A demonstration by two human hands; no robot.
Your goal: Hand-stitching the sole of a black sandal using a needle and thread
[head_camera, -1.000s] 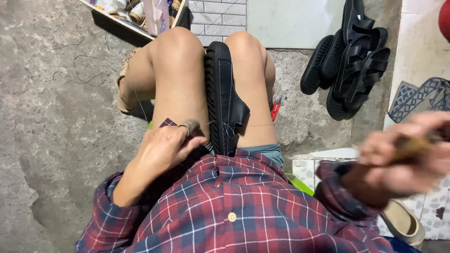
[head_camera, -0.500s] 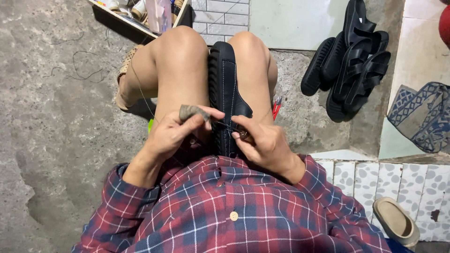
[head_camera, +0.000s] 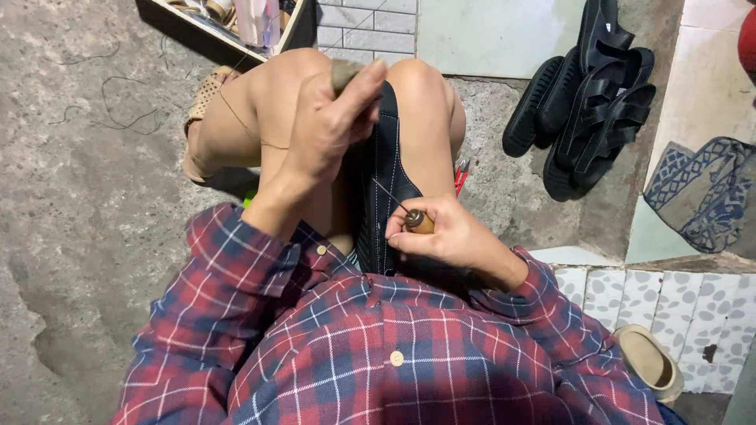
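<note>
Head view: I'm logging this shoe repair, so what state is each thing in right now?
Black shoe: clamped upright between the knees, sole edge facing up.
Awl: gripped in the right hand, needle against the shoe.
Left hand: raised, fingers pinching a small brown piece, thread drawn taut.
Black sandals: piled against the wall, untouched.
Beige shoe: lying on the floor, apart.
</note>
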